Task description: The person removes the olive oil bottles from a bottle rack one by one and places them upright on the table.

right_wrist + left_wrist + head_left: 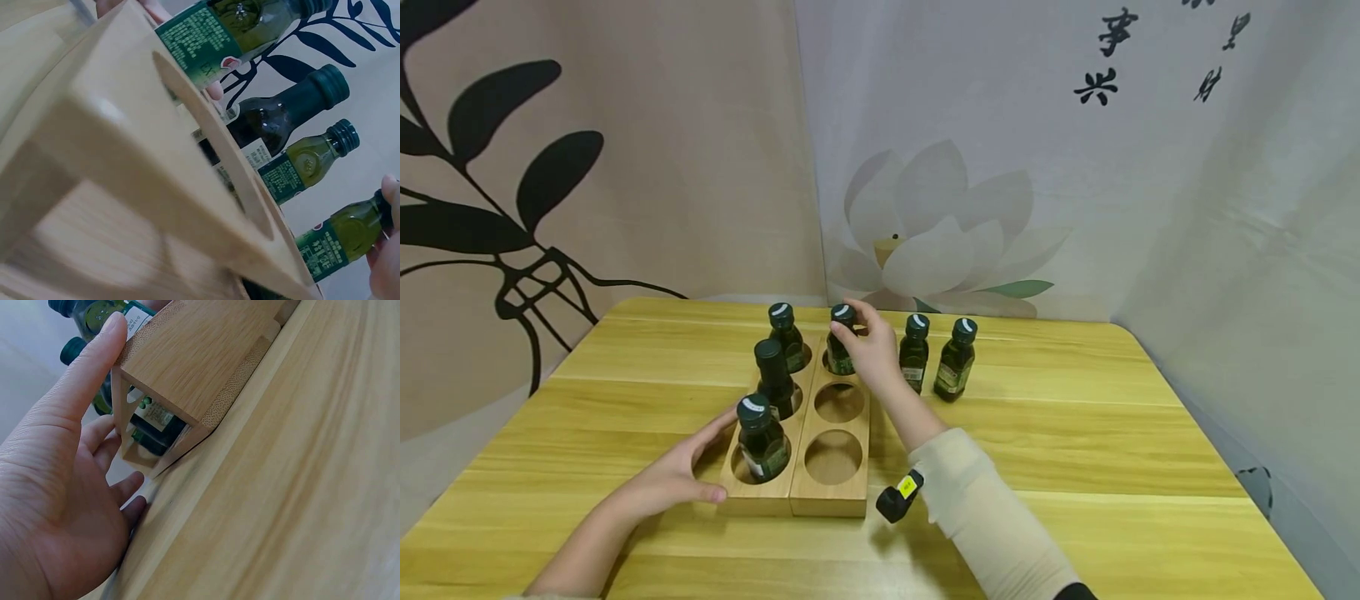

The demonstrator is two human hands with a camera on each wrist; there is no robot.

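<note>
My right hand (871, 346) pinches the dark green cap of a small oil bottle (840, 357) with thumb and fingers. That bottle stands upright in the back hole of the right wooden bottle rack (829, 507); the right wrist view shows its green label. My left hand (677, 471) rests at the near left corner of the left wooden rack (752, 505), fingers spread along its side. The left wrist view shows the thumb (103, 356) straight against the rack's edge. Three bottles fill the left rack: a front bottle (763, 446), a tall-capped middle bottle (775, 379) and a back bottle (787, 340).
Just right of the racks, two more small oil bottles stand on the table, one (914, 354) partly behind my right wrist and another (955, 362) farther right. A black wrist camera (897, 500) sticks out from my right sleeve. A printed cloth (737, 167) hangs behind the table.
</note>
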